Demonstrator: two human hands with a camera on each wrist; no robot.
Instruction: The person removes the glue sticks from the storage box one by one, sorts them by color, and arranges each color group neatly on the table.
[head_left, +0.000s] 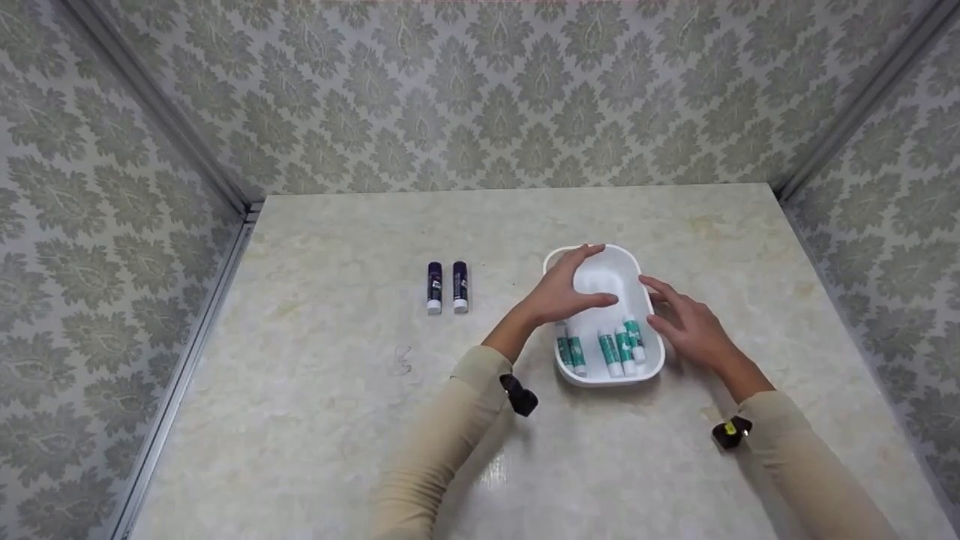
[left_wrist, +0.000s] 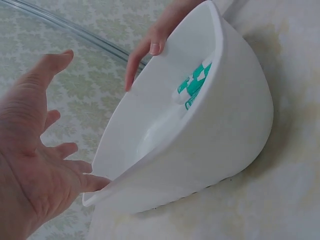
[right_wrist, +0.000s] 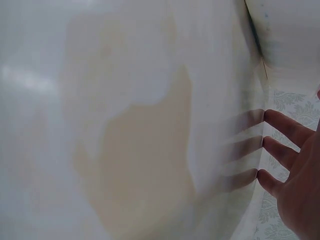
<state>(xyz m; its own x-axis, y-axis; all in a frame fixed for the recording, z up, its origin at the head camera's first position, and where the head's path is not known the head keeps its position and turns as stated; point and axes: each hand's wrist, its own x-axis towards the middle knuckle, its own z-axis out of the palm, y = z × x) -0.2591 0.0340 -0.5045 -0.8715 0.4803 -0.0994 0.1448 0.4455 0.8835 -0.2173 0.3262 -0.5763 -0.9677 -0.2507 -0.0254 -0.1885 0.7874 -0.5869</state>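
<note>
Your left hand (head_left: 564,289) rests with straight fingers over the left rim of the white tub (head_left: 592,379), and your right hand (head_left: 686,322) touches its right side. Green-and-white sticks (head_left: 611,349) lie at its near end. Two dark sticks (head_left: 447,286) lie well left on the table (head_left: 300,405).

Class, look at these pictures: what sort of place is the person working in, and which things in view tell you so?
Probably a small staged work booth, not a lived-in room. Patterned wallpaper panels in metal framing close in a marble-look table, which holds only a white tub of green glue sticks and two dark ones.
</note>
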